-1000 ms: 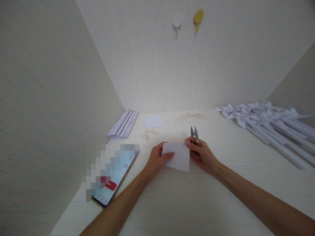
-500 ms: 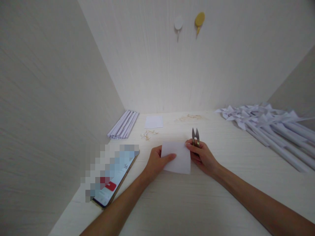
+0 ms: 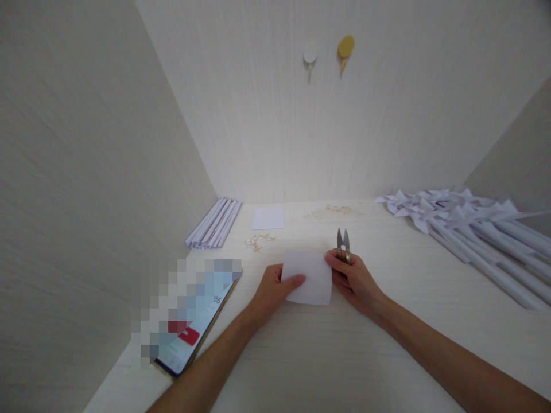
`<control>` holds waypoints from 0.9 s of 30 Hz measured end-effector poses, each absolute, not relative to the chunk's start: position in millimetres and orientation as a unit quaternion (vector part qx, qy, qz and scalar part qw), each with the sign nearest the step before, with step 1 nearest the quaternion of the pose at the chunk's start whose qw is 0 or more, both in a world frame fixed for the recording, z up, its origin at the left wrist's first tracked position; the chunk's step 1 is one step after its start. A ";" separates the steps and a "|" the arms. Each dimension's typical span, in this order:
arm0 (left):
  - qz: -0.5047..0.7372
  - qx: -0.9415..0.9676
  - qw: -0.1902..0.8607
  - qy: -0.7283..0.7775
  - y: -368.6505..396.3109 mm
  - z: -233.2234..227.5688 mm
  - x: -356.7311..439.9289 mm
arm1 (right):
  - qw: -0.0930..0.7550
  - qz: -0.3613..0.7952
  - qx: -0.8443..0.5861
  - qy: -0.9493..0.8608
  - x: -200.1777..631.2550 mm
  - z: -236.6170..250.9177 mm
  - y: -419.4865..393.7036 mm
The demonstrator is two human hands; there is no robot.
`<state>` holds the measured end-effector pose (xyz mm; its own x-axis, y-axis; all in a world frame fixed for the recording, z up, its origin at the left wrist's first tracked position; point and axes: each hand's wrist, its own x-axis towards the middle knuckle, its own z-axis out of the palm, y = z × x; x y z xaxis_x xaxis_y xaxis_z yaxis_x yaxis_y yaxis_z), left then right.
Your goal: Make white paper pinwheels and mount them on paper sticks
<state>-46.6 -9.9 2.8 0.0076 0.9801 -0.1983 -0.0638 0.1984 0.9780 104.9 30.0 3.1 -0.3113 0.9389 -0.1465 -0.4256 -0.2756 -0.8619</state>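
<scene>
A square sheet of white paper [image 3: 312, 278] is pinched at its left side by my left hand [image 3: 275, 289], thumb on top and fingers behind. My right hand [image 3: 350, 275] is closed around a pair of thread snips [image 3: 343, 244], whose two pointed blades stick up past the fingers, slightly apart. That hand's thumb and forefinger also touch the sheet's upper right corner. The paper looks flat and uncut at its visible edges. Fingers behind the sheet and most of the snips' handle are hidden.
Rolled white paper sticks [image 3: 215, 223] lie at the back left beside a stack of square paper [image 3: 267, 218]. Small pale bits [image 3: 258, 241] are scattered nearby. A phone [image 3: 200, 318] lies left. Paper pinwheels on sticks [image 3: 469, 223] are piled right. Hooks [image 3: 345, 47] hang on the wall.
The view has tilted up a little, so things sit slightly lower. Both hands keep their hold on the paper and the snips, with hardly any other movement.
</scene>
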 end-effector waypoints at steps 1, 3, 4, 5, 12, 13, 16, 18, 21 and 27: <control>0.461 0.432 0.563 0.533 -10.2 3.4 -46.5 | 0.472 0.720 -0.346 -0.371 105.0 3.6 29.9; 0.458 0.435 0.562 0.534 -10.7 4.2 -46.5 | 0.471 0.721 -0.346 -0.373 105.3 4.3 29.7; 0.457 0.438 0.560 0.535 -10.8 4.3 -46.5 | 0.472 0.720 -0.346 -0.374 105.4 4.6 29.8; 0.456 0.440 0.557 0.536 -11.0 4.3 -46.6 | 0.472 0.718 -0.346 -0.376 105.4 4.8 29.9; 0.452 0.461 0.539 0.541 -11.2 3.6 -46.7 | 0.478 0.712 -0.350 -0.377 105.1 3.8 30.7; 0.453 0.461 0.539 0.540 -11.3 3.8 -46.6 | 0.478 0.711 -0.351 -0.377 105.1 3.5 30.7; 0.454 0.461 0.544 0.535 -11.7 4.1 -46.2 | 0.472 0.713 -0.353 -0.381 105.6 3.3 30.7; 0.454 0.462 0.545 0.533 -12.0 4.2 -46.1 | 0.469 0.712 -0.354 -0.384 105.9 3.8 30.5; 0.452 0.460 0.546 0.534 -12.2 3.9 -46.1 | 0.470 0.709 -0.355 -0.388 106.1 4.4 30.0; 0.455 0.461 0.543 0.535 -11.4 2.0 -45.4 | 0.461 0.693 -0.369 -0.414 103.9 1.0 30.4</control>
